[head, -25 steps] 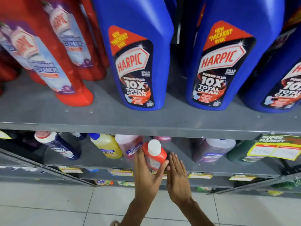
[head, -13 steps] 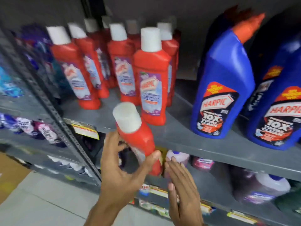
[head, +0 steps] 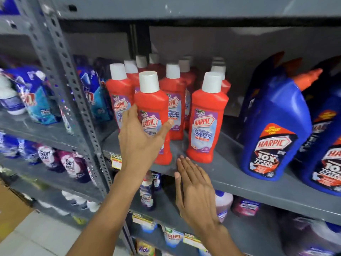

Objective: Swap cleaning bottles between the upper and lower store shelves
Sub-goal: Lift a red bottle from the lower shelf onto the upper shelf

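My left hand (head: 140,143) grips a red Harpic bathroom cleaner bottle (head: 153,108) with a white cap, upright with its base at the front edge of the upper shelf (head: 239,179). Behind and beside it stand several matching red bottles (head: 206,119). My right hand (head: 193,193) hovers flat and open just below the shelf edge, holding nothing. On the lower shelf (head: 166,213) stand a Domex bottle (head: 146,195) and a pinkish bottle (head: 223,204), partly hidden by my arms.
Large blue Harpic bottles (head: 275,130) fill the upper shelf's right side. A perforated grey upright (head: 77,100) divides this bay from the left bay with detergent pouches (head: 40,100). Price tags (head: 116,160) hang on the shelf edges. Tiled floor lies bottom left.
The red bottle went from the lower shelf up to the upper shelf, carried in my left hand, and now stands upright at the shelf front. My right hand followed alongside, open.
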`<action>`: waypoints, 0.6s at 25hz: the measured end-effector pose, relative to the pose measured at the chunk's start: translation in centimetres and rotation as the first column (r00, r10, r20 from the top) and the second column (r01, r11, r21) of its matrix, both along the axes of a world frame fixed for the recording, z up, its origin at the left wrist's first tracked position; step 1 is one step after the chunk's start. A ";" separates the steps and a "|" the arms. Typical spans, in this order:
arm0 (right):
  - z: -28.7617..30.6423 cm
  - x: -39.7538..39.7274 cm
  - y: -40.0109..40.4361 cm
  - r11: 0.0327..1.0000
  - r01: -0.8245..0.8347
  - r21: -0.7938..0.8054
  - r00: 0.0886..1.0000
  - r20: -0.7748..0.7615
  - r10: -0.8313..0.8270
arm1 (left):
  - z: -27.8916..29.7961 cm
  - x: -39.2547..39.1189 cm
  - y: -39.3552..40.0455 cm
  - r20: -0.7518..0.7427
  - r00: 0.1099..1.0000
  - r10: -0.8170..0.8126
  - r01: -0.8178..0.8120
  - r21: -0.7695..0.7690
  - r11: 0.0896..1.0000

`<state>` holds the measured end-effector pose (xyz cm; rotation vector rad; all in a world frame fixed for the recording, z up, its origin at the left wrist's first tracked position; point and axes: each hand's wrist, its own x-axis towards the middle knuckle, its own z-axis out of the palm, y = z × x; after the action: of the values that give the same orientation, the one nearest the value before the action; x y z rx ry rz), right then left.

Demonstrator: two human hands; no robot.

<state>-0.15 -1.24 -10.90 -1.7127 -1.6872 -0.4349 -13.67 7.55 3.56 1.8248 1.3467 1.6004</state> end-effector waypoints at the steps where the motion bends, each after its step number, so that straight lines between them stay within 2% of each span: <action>1: -0.2 -0.1 0.1 1.000 0.018 0.012 1.000 0.005 -0.018 | 0.1 0.3 0.2 -0.051 0.999 0.017 -0.017 -0.005 1.000; 4: -0.5 -0.2 0.3 0.998 0.040 0.052 0.999 0.011 -0.040 | 0.4 1.2 0.5 -0.137 0.990 0.025 -0.028 -0.019 0.999; 12: -0.4 -0.4 0.3 0.998 0.063 0.027 0.998 0.006 -0.064 | 0.7 2.6 2.7 -0.194 0.979 0.069 -0.071 -0.003 0.997; 15: -0.3 -0.5 0.1 0.998 0.060 0.016 0.998 -0.012 -0.060 | 0.2 2.6 3.3 -0.156 0.987 0.051 -0.053 -0.011 0.999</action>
<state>-0.64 -1.09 -11.21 -1.7544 -1.6231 -0.4645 -11.08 10.83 3.76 1.9552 1.4805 1.4950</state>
